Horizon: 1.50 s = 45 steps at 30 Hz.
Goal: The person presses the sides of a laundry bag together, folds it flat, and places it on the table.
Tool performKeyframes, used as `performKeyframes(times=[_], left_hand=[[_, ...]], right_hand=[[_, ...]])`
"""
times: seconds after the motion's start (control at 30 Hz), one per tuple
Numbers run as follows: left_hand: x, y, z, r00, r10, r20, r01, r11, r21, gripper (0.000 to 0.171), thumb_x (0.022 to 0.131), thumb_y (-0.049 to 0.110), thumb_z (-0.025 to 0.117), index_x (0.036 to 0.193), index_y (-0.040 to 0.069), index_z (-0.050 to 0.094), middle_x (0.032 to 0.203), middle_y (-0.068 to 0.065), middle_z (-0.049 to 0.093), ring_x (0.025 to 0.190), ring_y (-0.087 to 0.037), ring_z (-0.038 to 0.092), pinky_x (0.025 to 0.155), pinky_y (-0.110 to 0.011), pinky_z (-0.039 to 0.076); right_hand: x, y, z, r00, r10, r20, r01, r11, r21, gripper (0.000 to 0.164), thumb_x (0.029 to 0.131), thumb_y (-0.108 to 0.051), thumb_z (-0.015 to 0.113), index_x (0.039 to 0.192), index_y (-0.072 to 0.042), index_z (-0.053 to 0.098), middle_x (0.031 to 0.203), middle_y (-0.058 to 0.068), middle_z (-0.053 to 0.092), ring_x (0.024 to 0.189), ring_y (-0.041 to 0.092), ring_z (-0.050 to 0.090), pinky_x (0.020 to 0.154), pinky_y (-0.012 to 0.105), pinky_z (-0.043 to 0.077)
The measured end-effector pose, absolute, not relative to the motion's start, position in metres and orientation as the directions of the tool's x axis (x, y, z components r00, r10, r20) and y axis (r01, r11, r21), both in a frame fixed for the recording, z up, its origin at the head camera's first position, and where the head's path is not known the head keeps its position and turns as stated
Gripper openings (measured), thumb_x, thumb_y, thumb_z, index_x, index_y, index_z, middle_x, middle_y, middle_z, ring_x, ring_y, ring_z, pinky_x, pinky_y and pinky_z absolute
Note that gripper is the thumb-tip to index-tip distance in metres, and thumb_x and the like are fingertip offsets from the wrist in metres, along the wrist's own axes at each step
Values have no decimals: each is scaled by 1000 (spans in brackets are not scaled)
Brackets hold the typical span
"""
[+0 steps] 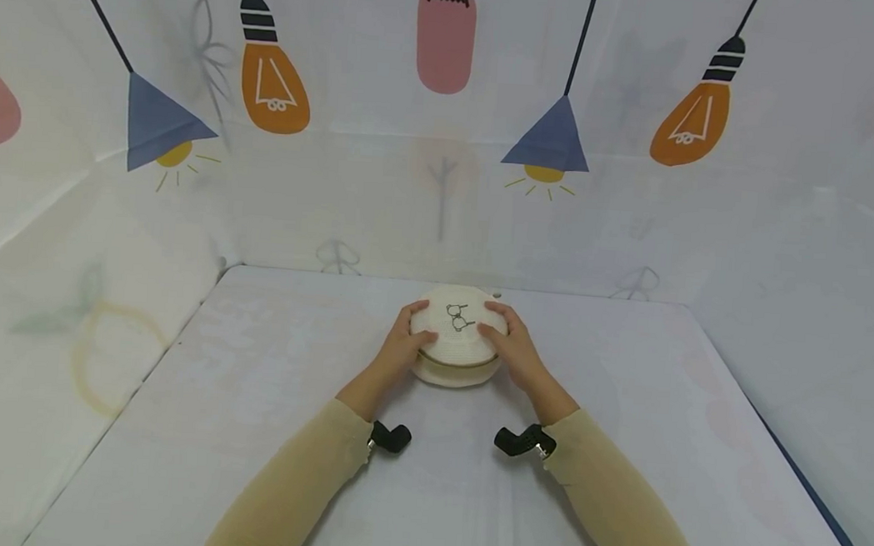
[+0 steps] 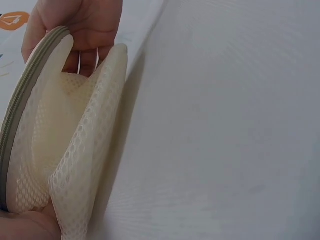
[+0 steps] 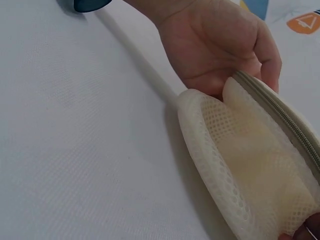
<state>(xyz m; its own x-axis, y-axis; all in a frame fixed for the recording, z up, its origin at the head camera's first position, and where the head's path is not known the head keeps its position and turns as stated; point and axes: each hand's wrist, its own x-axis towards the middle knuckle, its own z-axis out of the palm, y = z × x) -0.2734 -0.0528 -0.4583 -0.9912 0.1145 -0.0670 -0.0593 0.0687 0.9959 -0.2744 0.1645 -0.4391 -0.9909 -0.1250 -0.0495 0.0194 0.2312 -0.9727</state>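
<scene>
A round cream mesh laundry bag (image 1: 455, 324) stands on the white tabletop towards the back, its flat lid bearing a small black line drawing. My left hand (image 1: 401, 346) grips its left side, and my right hand (image 1: 517, 350) grips its right side; both thumbs lie on the lid. Around the lid's edge runs an olive-green zip (image 2: 31, 75). Below that zip the soft mesh wall (image 3: 255, 160) folds inward, as both wrist views show. The fingers under the bag are partly hidden.
White cloth walls with printed lamps and light bulbs (image 1: 275, 88) enclose the table (image 1: 264, 396) at the back and sides. Dark wrist cameras (image 1: 391, 437) sit on both wrists, over the beige sleeves (image 1: 296, 481). A dark blue strip (image 1: 814, 496) shows along the right edge.
</scene>
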Motion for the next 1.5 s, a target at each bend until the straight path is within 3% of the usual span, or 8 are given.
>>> performKeyframes(times=[0.4, 0.77, 1.03, 1.5], left_hand=[[-275, -53, -456, -998, 45, -49, -41, 160, 986, 64, 87, 8, 61, 149, 15, 45, 162, -10, 30, 151, -28, 20, 123, -44, 12], [-267, -55, -451, -998, 47, -43, -29, 263, 964, 58, 92, 12, 63, 148, 15, 47, 163, -9, 29, 151, -26, 21, 122, -43, 15], [-269, -58, -452, -998, 65, -14, 10, 354, 935, 56, 95, 16, 65, 148, 12, 46, 161, -14, 30, 150, -29, 25, 121, -43, 20], [-269, -63, -454, -997, 73, -2, 29, 419, 908, 53, 95, 14, 66, 144, 5, 50, 157, -19, 36, 148, -31, 30, 120, -42, 24]], right_hand=[[-273, 166, -446, -987, -145, -76, 25, 322, -946, 58, 99, -32, 64, 150, -14, 42, 166, 13, 18, 153, 30, 11, 123, 45, 12], [-271, 170, -446, -983, -173, -62, 1, 334, -943, 55, 100, -21, 63, 151, -13, 44, 166, 13, 18, 153, 30, 9, 123, 44, 10], [-274, 172, -450, -987, -142, -69, 11, 375, -927, 54, 98, -21, 66, 149, -14, 47, 164, 15, 23, 151, 32, 18, 121, 46, 18], [-271, 165, -444, -991, -104, -90, 31, 467, -884, 54, 99, -22, 64, 150, -14, 46, 163, 16, 25, 151, 34, 20, 121, 48, 19]])
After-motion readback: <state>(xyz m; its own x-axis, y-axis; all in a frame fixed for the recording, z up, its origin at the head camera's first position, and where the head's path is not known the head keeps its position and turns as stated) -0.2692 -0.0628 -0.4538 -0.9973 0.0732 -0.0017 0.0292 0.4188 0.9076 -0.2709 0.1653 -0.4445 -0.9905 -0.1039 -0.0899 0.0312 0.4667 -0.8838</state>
